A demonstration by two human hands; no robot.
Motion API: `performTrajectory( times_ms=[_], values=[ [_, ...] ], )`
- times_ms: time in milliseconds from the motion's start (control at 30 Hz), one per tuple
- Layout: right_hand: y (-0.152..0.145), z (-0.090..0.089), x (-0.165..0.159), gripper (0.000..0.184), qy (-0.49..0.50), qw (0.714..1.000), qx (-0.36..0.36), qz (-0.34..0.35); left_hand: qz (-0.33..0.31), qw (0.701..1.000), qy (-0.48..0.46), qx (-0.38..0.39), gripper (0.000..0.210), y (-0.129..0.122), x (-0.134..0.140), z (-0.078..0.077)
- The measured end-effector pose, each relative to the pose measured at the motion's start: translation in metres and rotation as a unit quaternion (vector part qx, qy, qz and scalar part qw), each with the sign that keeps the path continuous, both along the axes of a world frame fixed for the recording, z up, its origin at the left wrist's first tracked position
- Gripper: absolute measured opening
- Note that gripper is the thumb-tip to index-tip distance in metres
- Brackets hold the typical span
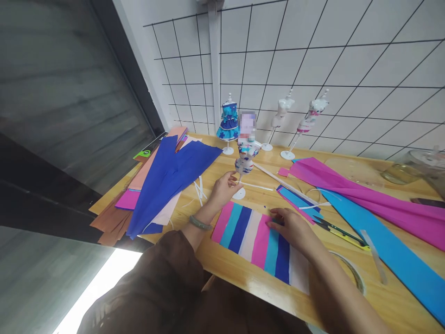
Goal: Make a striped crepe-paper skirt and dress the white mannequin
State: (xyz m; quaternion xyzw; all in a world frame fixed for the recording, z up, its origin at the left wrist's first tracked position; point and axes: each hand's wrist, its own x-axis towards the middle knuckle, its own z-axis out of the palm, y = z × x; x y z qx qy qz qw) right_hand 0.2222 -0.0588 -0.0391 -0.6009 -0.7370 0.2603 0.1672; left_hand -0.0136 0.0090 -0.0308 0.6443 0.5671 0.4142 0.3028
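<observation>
My left hand (225,189) is at the thin stem of a small white dress form (244,162), thumb and fingertips closed around it just above its round base (238,193). Colourful patches cover the form's torso. In front lies a striped sheet (245,232) of pink, turquoise, blue and pale strips, paper or cloth. My right hand (287,225) rests on the sheet's upper right part, thumb and fingers apart. The wrist and forearm hide some of its right end.
Behind stand a form in a blue dress (228,121) and two white forms (282,111). Blue crepe-like sheets (181,167) pile up left. Rightward lie yellow-and-black snips (342,233), a pink length (365,195), a light-blue length (389,250), a tape roll (356,273) and a glass jar (427,162).
</observation>
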Motion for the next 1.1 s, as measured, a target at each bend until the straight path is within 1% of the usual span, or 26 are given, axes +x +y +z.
performTrajectory(
  times_ms=[100, 200, 333, 400, 500, 600, 700, 833, 933, 1100],
  values=[
    [0.000, 0.001, -0.001, 0.028, -0.006, 1.000, -0.021, 0.017, 0.019, 0.998, 0.047, -0.028, 0.048, -0.007, -0.012, -0.001],
    [-0.002, 0.003, -0.003, 0.018, -0.004, 0.998, -0.040, 0.045, 0.029, 0.992, 0.102, -0.062, 0.033, -0.021, -0.028, 0.000],
    [-0.004, 0.007, -0.005, 0.023, 0.005, 0.996, -0.052, 0.076, 0.022, 0.984, 0.147, -0.101, 0.020, -0.045, -0.039, 0.003],
    [-0.005, 0.011, -0.006, 0.024, 0.014, 0.995, -0.049, 0.081, 0.016, 0.980, 0.155, -0.120, 0.014, -0.054, -0.038, 0.004],
    [-0.006, 0.017, -0.008, 0.022, 0.031, 0.994, -0.040, 0.093, -0.001, 0.979, 0.149, -0.142, 0.007, -0.059, -0.033, 0.005],
    [-0.008, 0.024, -0.009, 0.022, 0.045, 0.993, -0.042, 0.102, -0.018, 0.980, 0.128, -0.152, 0.009, -0.059, -0.031, 0.004],
    [-0.011, 0.028, -0.006, 0.023, 0.051, 0.993, -0.057, 0.092, -0.033, 0.983, 0.089, -0.157, 0.005, -0.058, -0.033, 0.004],
    [-0.014, 0.032, -0.002, 0.024, 0.063, 0.992, -0.074, 0.078, -0.058, 0.985, 0.017, -0.164, 0.007, -0.059, -0.035, 0.010],
    [-0.015, 0.038, 0.001, 0.026, 0.088, 0.989, -0.091, 0.078, -0.072, 0.983, -0.028, -0.169, 0.016, -0.062, -0.035, 0.022],
    [-0.011, 0.045, 0.006, 0.028, 0.114, 0.984, -0.114, 0.078, -0.102, 0.972, -0.152, -0.147, 0.028, -0.071, -0.034, 0.053]
  ],
)
